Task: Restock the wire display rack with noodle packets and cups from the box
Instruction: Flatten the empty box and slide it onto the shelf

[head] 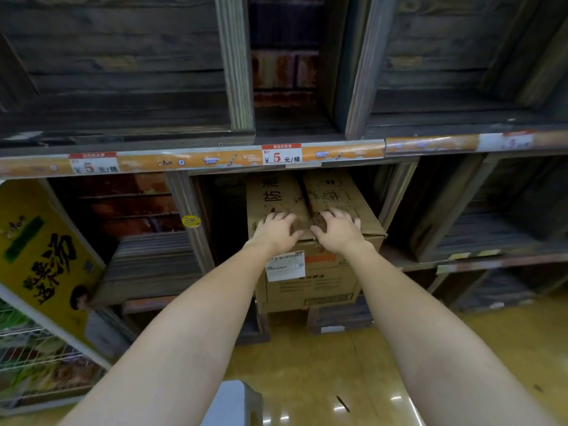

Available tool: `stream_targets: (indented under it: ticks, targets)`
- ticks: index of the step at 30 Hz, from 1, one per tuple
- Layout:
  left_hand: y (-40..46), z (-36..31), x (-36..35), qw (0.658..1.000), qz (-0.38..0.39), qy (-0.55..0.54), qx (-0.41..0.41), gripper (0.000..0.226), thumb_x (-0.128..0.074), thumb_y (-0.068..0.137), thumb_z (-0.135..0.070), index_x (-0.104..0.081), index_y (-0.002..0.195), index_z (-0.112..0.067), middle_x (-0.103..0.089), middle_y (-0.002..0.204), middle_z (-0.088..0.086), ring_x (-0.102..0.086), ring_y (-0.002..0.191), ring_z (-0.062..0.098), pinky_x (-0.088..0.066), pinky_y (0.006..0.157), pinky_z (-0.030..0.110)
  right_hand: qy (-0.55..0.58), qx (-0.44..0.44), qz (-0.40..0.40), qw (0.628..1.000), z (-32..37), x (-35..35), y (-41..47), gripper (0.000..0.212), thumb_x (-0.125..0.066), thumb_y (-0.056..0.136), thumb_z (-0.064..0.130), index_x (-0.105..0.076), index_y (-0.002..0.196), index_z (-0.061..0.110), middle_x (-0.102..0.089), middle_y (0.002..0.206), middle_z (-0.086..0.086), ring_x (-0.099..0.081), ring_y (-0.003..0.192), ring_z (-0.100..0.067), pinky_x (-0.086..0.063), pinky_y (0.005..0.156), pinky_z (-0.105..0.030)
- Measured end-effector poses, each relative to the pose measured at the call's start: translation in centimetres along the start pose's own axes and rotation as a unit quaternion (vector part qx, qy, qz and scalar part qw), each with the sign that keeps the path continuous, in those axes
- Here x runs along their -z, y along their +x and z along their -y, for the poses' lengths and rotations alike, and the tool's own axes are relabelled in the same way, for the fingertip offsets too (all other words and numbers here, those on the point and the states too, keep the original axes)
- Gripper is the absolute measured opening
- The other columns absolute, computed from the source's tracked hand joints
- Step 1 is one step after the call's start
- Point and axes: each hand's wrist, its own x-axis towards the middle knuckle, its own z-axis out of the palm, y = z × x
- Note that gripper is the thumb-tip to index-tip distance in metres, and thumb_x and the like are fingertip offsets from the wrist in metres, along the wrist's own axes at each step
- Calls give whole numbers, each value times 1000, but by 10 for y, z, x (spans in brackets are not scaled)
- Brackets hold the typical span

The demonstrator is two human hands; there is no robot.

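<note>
Hands spread flat, left hand [276,230] and right hand [336,230] pressing box [310,272] flaps

Two arms in view, both bare from frame edge to wrist; no sleeve, cuff or fabric showing on either; left hand [274,231] bare, nothing worn on it; right hand [339,230] likewise bare; wrists carry nothing that shows; fingers unadorned as far as the blur allows; nails too small and soft to read; forearms smooth, unmarked; upper arms, torso and clothing lie outside the frame, so what's worn above the forearms can't be told.
</note>
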Motion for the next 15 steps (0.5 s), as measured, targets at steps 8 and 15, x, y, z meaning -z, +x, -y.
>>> stream_targets:
  ticks: [8,15]
  targets:
    - [-26,-8,-15,997,49,53,5,60,-29,106,-51,-11,161,-33,-2,169,2,4,155,31,3,123,59,-14,1,23,1000,1,-18,-34,77,-50,98,55,-18,160,23,-12,168,-6,-6,155,-26,-4,125,-51]
    - [-22,-17,-30,997,48,43,53,60,-29,110,-24,1,159,-42,13,168,1,20,152,34,15,116,67,-84,41,50,994,-7,-25,-21,67,-32,108,43,2,162,23,6,169,-10,11,155,-26,7,124,-54]
